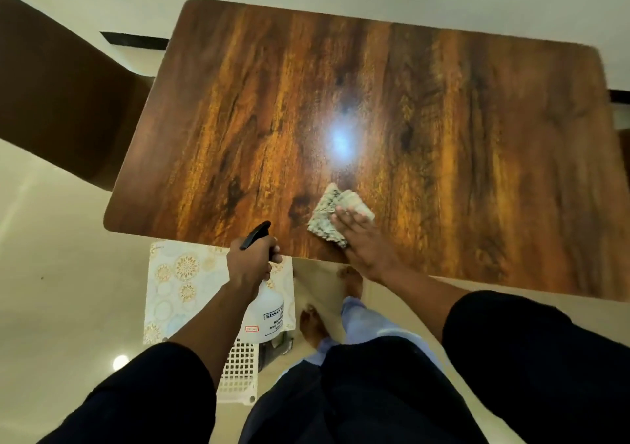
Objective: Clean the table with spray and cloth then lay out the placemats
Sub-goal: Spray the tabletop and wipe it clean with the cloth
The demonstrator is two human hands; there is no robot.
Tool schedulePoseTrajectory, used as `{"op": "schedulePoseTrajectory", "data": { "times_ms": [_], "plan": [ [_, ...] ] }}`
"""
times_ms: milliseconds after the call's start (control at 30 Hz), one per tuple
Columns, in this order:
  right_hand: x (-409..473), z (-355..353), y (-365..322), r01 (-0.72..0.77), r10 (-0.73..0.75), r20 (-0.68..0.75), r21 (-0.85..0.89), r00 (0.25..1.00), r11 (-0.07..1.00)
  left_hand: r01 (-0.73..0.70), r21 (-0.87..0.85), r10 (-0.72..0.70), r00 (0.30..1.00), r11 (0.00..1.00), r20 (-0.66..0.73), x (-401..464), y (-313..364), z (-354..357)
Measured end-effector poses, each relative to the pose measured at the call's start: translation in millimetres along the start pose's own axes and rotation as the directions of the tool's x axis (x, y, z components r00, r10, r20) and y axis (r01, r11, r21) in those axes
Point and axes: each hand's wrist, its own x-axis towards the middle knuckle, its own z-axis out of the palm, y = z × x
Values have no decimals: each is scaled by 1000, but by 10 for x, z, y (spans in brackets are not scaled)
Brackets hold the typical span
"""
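Table [443,120]: wood-grain top, dark brown streaked with orange; rounded corners; bright glare spot near the middle; seen from above, near edge running across the lower half of the view.
Cloth [332,213]: pale, mottled grey-white, folded into a rough square; lies flat on the table close to the near edge, just right of centre.
Right hand [363,239]: laid palm-down over the near right part of the cloth; fingers straight and spread, pressing it to the tabletop; no curl round it; forearm bare below a dark sleeve.
Left hand [250,263]: wrapped round the neck of the spray bottle, thumb and fingers closed about it just below the black trigger head; held at the near edge of the table, left of the cloth.
Spray bottle [264,317]: white translucent body, black nozzle pointing up and away toward the tabletop; printed label partly readable, "KISSAN"; body hangs below table level, off the top.
Placemats [180,290]: cream with gold and pale blue round motifs; lying below the near-left table edge, partly hidden by the left arm and bottle; support beneath cannot be told.
White lattice basket [238,368]: below the bottle, partly hidden.
Chair [51,85]: dark brown, left of the table.
Floor [51,256]: glossy cream tiles; bare feet beneath the near edge.
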Motion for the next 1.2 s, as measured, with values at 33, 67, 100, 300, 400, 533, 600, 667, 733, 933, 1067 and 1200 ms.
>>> {"op": "schedulePoseTrajectory", "data": {
  "times_ms": [33,67,100,300,400,533,600,667,733,933,1067,1200],
  "plan": [
    [-164,-29,135,-95,95,-40,12,995,995,0,5,0,1000,1000,17,-18,-22,37],
    [-332,-45,273,-181,183,-78,29,980,983,-5,14,4,999,1000,40,-41,-46,76],
    [-496,-52,402,-260,265,-112,51,958,964,-12,27,10,998,1000,63,-66,-68,115],
    [-1030,54,652,-643,676,-182,209,714,737,-54,76,46,993,996,109,-237,-148,309],
    [-862,164,360,-715,764,-195,271,615,644,-73,67,65,992,995,111,-273,-212,312],
    [-518,360,-304,-560,605,-250,231,756,796,-72,50,70,997,996,37,-304,-270,176],
    [-340,456,-672,-418,452,-231,183,861,890,-80,55,81,996,995,-28,-297,-307,70],
    [-172,539,-978,-257,282,-198,143,939,956,-89,51,93,993,995,-79,-286,-338,-32],
    [-71,620,-1138,-132,142,-156,74,977,988,-89,53,95,990,995,-104,-278,-367,-105],
    [-124,629,-728,236,-246,-63,-128,967,963,-74,50,81,986,996,-146,-367,-409,-35],
    [-538,547,-78,274,-291,-93,-157,952,949,-85,65,90,992,994,-85,-549,-437,365],
    [-1012,444,488,190,-213,-128,-173,969,966,-108,72,109,994,992,-13,-762,-468,878]
  ]
}}
